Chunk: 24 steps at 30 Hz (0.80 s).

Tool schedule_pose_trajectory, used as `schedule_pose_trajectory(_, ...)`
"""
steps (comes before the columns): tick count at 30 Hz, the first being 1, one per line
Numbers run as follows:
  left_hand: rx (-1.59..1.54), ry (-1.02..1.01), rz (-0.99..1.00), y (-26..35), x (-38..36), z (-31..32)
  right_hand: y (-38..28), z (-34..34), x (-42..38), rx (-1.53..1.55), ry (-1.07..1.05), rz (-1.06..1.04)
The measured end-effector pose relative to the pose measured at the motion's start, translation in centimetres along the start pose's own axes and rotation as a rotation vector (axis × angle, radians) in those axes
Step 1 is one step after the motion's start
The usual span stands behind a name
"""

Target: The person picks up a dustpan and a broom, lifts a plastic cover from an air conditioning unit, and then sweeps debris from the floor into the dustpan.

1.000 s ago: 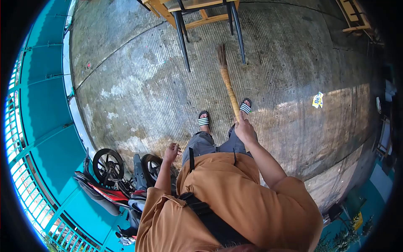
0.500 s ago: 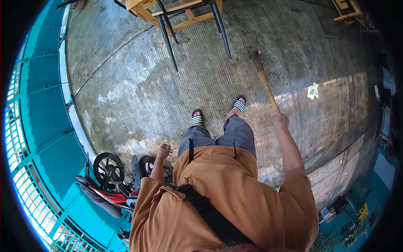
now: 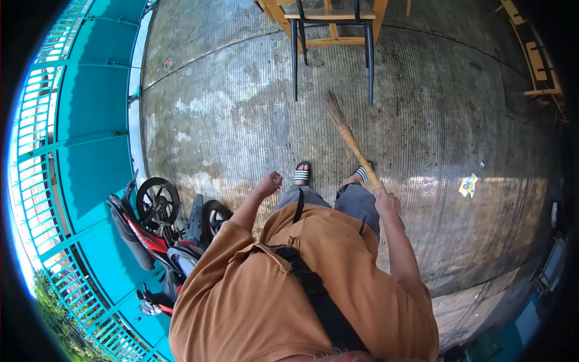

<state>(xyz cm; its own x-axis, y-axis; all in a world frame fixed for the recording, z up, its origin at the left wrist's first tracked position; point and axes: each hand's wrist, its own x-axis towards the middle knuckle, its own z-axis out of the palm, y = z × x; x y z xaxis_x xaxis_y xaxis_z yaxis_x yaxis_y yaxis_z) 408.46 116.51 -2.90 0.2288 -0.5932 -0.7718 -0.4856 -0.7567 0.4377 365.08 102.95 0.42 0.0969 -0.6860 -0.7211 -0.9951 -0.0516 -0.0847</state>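
My right hand (image 3: pixel 388 205) is closed around the upper end of the handle of a stick broom (image 3: pixel 351 140). The broom slants forward and to the left, its brown bristles fanned out over the concrete floor (image 3: pixel 241 136) just short of a chair. Its handle passes in front of my right foot, partly covering the striped slide sandal (image 3: pixel 363 174). My left hand (image 3: pixel 269 183) hangs in front of my waist near the left sandal (image 3: pixel 301 175), fingers curled in, with nothing visible in it.
Ahead stands a wooden chair (image 3: pixel 332 14) with dark metal legs. A yellow and white wrapper (image 3: pixel 468 185) lies on the floor to the right, beside a small white scrap (image 3: pixel 482 164). Motorcycles (image 3: pixel 158 241) are parked at the left along a teal gate (image 3: pixel 90 139). More wooden furniture (image 3: pixel 535 60) is at far right.
The broom's bristles have swung left, from right of the chair legs to in front of them. My left hand has come forward from my side. The view has turned and shifted.
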Motion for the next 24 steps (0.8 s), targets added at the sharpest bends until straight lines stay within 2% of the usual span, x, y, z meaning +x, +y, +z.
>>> schedule_pose_trajectory(2, 0.015, 0.033, -0.020, -0.4, -0.7, -0.8, 2.6, 1.0, 1.3, -0.036, -0.004, 0.008)
schedule_pose_trajectory(5, 0.062, 0.092, 0.019, -5.7, 0.7, -0.9, 9.1, -0.9, 0.7, -0.046, -0.103, 0.210)
schedule_pose_trajectory(7, 0.052, 0.115, -0.002, -7.2, -0.2, -1.9, 14.7, -0.6, 1.0, -0.095, -0.059, 0.385)
schedule_pose_trajectory(9, 0.053, 0.108, 0.001, -8.4, -0.9, -2.7, 17.9, -2.0, 0.5, -0.109, 0.017, 0.432)
schedule_pose_trajectory(11, -0.091, 0.047, -0.156, -9.5, -1.4, -3.1, 19.6, -2.7, -0.3, -0.066, 0.063, 0.490)
schedule_pose_trajectory(13, -0.148, 0.009, -0.177, -12.7, -0.5, -2.3, 16.5, -5.2, -4.3, 0.009, 0.120, 0.450)
schedule_pose_trajectory(14, -0.234, -0.014, -0.243, -12.4, -0.7, -2.3, 16.8, -3.2, -4.2, 0.022, 0.140, 0.451)
schedule_pose_trajectory(15, -0.186, -0.036, -0.230, -12.8, -0.5, -2.3, 16.9, -1.3, -4.1, 0.033, 0.160, 0.448)
schedule_pose_trajectory(16, -0.224, -0.072, -0.254, -12.6, -0.5, -2.2, 13.8, -2.3, -5.4, 0.074, 0.073, 0.431)
schedule_pose_trajectory(17, -0.203, -0.105, -0.240, -12.5, -0.1, -2.1, 14.3, 1.0, -4.6, 0.150, 0.076, 0.367)
schedule_pose_trajectory(18, -0.198, -0.103, -0.281, -12.5, 0.4, -1.9, 12.9, 2.3, -4.6, 0.357, -0.015, 0.404)
schedule_pose_trajectory(19, -0.194, -0.096, -0.321, -12.1, 1.2, -1.7, 6.1, -4.1, -8.0, 0.714, -0.184, 0.499)
schedule_pose_trajectory(20, -0.166, -0.106, -0.293, -11.0, 1.7, -1.7, 8.4, 2.3, -5.5, 0.342, -0.001, 0.289)
schedule_pose_trajectory(22, -0.129, -0.112, -0.244, -9.1, 3.3, -1.4, 5.6, 1.6, -5.6, 0.306, -0.085, 0.253)
schedule_pose_trajectory(24, -0.159, -0.102, -0.216, -5.9, 4.5, -0.6, 6.0, 3.3, -4.2, 0.312, -0.140, 0.198)
